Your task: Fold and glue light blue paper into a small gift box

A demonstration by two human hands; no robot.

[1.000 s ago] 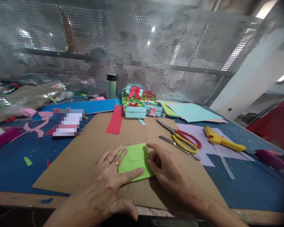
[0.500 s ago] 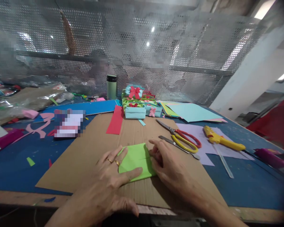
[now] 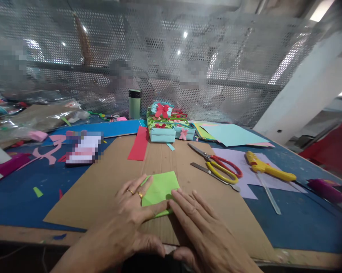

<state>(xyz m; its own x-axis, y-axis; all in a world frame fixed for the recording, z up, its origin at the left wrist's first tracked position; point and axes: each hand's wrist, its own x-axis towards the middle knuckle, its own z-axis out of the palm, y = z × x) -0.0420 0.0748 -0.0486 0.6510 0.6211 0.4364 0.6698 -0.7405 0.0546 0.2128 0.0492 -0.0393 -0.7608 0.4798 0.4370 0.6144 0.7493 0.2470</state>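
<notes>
A folded sheet of bright green paper lies flat on a cardboard sheet in front of me. My left hand, with two gold rings, is spread on the paper's left side, its fingers and thumb stretched out and pressing down. Over the paper's lower right corner lies my right hand, fingers straight and flat, the tips touching the green surface near my left hand. Both hands hide part of the lower edge. Right of them, scissors with red and yellow handles rest beside a metal blade.
Small paper baskets with bows stand behind a red strip. A yellow glue gun lies on purple paper at the right. A phone is at the left, a green bottle at the back.
My right hand has gone from curled fingers at the paper's right edge to lying flat on its lower right part, closer to me. My left hand stays nearly in place.
</notes>
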